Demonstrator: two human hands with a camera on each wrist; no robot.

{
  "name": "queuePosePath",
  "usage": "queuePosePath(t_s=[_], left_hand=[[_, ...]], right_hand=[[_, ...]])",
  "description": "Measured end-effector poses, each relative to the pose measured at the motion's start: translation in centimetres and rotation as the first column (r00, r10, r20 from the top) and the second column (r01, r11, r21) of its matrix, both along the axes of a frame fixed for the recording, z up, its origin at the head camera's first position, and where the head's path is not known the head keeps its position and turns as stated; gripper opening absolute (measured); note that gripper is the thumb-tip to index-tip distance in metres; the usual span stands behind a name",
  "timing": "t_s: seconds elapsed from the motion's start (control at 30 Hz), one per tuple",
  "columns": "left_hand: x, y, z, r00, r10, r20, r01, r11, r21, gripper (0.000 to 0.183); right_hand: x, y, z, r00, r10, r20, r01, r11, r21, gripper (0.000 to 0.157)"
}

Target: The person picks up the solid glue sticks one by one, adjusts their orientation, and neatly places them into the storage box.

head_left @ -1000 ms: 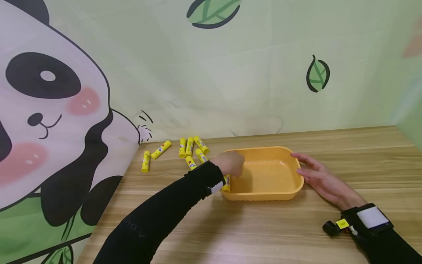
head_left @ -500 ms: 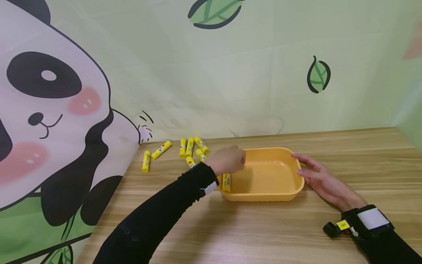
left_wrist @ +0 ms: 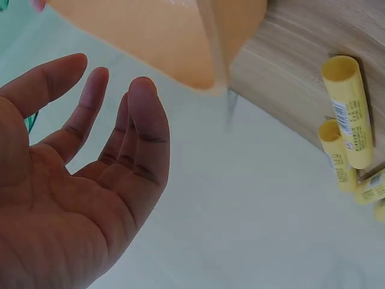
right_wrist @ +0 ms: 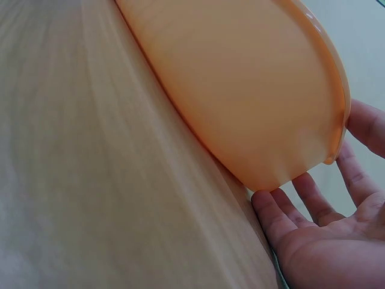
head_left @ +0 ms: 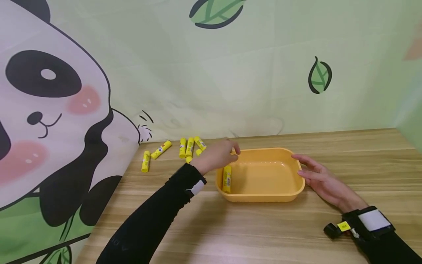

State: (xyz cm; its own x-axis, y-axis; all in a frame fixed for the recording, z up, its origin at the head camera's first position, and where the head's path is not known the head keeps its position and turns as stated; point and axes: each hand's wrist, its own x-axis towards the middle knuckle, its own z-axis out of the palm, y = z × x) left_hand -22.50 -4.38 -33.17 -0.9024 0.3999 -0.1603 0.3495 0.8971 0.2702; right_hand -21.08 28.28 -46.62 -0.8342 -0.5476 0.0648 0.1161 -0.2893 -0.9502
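A shallow orange plastic tray (head_left: 262, 198) sits on the wooden table, with one yellow glue stick (head_left: 226, 179) lying along its left inner wall. Above the tray's left rim is my left hand (head_left: 215, 156), its fingers loosely bent and nothing held; the left wrist view shows the bare palm (left_wrist: 66, 211). At the tray's right end, my right hand (head_left: 324, 183) touches the outside with relaxed, spread fingers. The right wrist view shows its fingertips (right_wrist: 267, 201) against the outer wall near the tabletop. Several more yellow glue sticks (head_left: 189, 147) lie left of the tray, some partly hidden behind my left hand.
Two glue sticks (head_left: 161, 149) lie apart at the table's far left, near the panda-printed backdrop (head_left: 59, 110). A pale green cloth wall (head_left: 257, 73) rises along the table's back edge. Bare wooden tabletop (head_left: 257, 231) extends in front of the tray.
My left hand has drawn up and left out of the tray, its fingers loosening. The glue stick in the tray shows more fully now. My right hand stays at the tray's end.
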Motion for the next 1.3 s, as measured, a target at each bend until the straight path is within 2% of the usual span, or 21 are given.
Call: queuePosePath(t_s=[0.27,0.6,0.87,0.97,1.13,1.3], left_hand=[[-0.1,-2.6,0.5,0.996,0.086,0.001,-0.085,0.989,0.12,0.021],[0.0,-4.5,0.2,0.993,0.122,0.009,-0.121,0.97,0.21,0.021],[0.1,-5.9,0.4,0.988,0.15,-0.034,-0.135,0.952,0.274,0.018],[0.2,-6.2,0.0,0.988,0.153,-0.026,-0.138,0.945,0.298,0.018],[0.1,-5.8,-1.3,0.991,0.136,0.004,-0.129,0.933,0.336,0.02],[0.2,-6.6,-1.2,0.988,0.153,-0.022,-0.133,0.913,0.387,0.021]], right_hand=[[-0.2,-0.1,0.1,1.0,0.01,-0.01,-0.01,1.0,-0.002,0.052],[-0.4,-0.3,-0.2,1.0,0.007,-0.008,-0.007,1.0,-0.019,0.051],[-0.6,-0.8,0.0,1.0,0.019,-0.014,-0.019,1.0,-0.019,0.051],[-0.4,-0.6,0.0,1.0,0.024,-0.02,-0.024,1.0,-0.008,0.051],[0.4,0.3,-0.1,1.0,0.012,-0.021,-0.012,1.0,0.012,0.051],[0.1,0.0,-0.2,0.999,0.017,-0.031,-0.017,1.0,0.002,0.052]])
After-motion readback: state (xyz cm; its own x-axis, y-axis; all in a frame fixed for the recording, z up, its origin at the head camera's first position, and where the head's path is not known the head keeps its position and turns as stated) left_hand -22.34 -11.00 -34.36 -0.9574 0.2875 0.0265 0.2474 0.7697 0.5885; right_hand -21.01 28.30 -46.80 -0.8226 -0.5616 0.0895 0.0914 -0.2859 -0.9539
